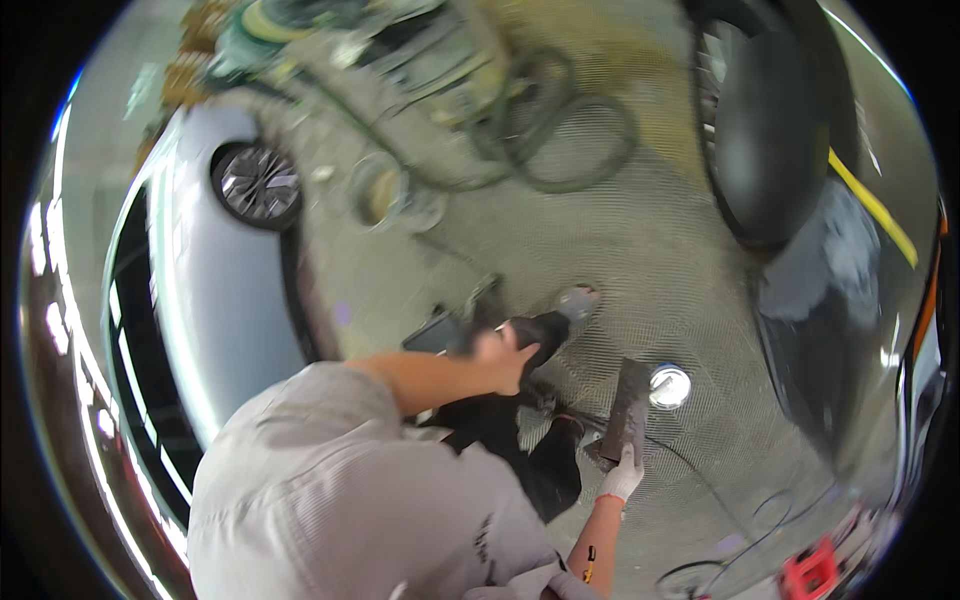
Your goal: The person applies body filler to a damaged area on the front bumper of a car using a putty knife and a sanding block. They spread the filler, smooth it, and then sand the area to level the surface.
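My right hand (pixel 624 478), in a white glove with an orange cuff, grips the lower end of a long, flat, dark brown board (pixel 630 405). The board's far end points away from me, beside a bright white round thing (pixel 669 386) on the floor. My left hand (pixel 505 360) is bare and crosses in front of my body above my dark trousers. Its fingers are smeared by motion, and a dark blur beside them cannot be made out. A dark flat rectangular thing (pixel 432 334) lies just beyond my left forearm.
A silver car (pixel 215 290) stands at left. At right is a dark car panel (pixel 815 330) with a pale grey patch and yellow tape (pixel 875 210). Ahead are a bucket (pixel 380 192) and a coiled hose (pixel 590 180). Cables and a red object (pixel 810 572) lie lower right.
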A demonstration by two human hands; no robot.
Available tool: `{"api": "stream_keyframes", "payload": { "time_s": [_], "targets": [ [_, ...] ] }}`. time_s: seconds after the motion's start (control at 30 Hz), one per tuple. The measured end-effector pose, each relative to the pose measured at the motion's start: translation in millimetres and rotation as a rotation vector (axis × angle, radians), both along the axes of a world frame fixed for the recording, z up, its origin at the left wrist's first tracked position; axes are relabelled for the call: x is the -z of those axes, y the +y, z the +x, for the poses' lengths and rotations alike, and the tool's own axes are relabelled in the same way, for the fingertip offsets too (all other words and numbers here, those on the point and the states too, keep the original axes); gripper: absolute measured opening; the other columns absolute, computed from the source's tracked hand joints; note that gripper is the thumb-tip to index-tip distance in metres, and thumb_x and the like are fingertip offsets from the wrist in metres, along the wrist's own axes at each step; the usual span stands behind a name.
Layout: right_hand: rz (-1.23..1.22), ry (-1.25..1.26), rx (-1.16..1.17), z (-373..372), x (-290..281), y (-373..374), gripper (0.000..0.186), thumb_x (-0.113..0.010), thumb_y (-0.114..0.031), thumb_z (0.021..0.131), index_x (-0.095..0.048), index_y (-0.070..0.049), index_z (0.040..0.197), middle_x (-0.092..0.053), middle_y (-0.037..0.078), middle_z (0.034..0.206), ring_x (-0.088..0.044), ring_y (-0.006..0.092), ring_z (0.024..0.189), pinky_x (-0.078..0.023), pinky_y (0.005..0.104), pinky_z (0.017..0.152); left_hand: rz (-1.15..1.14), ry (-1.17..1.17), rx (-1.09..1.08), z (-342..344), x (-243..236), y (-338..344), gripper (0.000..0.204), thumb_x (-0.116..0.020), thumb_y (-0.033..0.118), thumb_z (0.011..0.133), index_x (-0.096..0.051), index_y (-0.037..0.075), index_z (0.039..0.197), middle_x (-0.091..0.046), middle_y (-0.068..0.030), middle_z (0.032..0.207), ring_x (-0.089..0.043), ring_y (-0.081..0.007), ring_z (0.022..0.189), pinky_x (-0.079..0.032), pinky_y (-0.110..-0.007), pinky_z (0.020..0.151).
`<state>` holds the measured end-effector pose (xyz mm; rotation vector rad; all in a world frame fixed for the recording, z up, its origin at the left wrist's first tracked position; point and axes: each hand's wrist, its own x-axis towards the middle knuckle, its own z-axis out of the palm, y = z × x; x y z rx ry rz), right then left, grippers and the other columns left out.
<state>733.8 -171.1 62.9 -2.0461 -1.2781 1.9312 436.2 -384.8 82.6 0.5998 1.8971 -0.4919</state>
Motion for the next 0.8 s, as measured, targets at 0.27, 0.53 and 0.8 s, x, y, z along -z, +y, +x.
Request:
{"api": "stream_keyframes", "payload": {
  "time_s": [0.27, 0.53, 0.8],
  "targets": [
    [0.051, 0.149, 0.088, 32.6, 153.3, -3.0, 0.037, -0.075, -0.017, 0.110, -0.075, 0.013, 0.132, -0.082, 0.011, 0.117, -0.074, 0.0181, 0.099, -0.060, 0.0364, 0.091, 0.504, 0.093, 0.089, -63.1, 72.8, 80.2, 0.039, -0.075, 0.041, 0.100, -0.082, 0.017, 0.130, -0.076, -0.0150, 0.133, -0.074, -0.0404, 0.121, -0.061, -0.050, 0.105],
    [0.406, 0.021, -0.090, 87.0, 137.3, -19.3, 0.031, -0.076, -0.018, 0.108, -0.081, 0.009, 0.121, -0.084, 0.011, 0.100, -0.073, 0.0157, 0.088, -0.060, 0.0366, 0.084, 0.881, 0.002, 0.416, -58.4, 99.2, 111.1, 0.034, -0.076, 0.036, 0.103, -0.074, 0.007, 0.085, -0.077, -0.0099, 0.103, -0.074, -0.0375, 0.107, -0.060, -0.051, 0.092],
    [0.423, 0.463, 0.469, 93.9, 66.7, -96.4, 0.041, -0.070, -0.020, 0.109, -0.075, 0.009, 0.136, -0.082, 0.016, 0.120, -0.080, 0.0278, 0.101, -0.066, 0.0423, 0.095, 1.176, 0.062, 0.589, -51.0, 102.8, 78.7, 0.029, -0.074, 0.036, 0.105, -0.081, 0.008, 0.100, -0.080, -0.0131, 0.104, -0.076, -0.0385, 0.108, -0.061, -0.051, 0.094]
  ]
}}
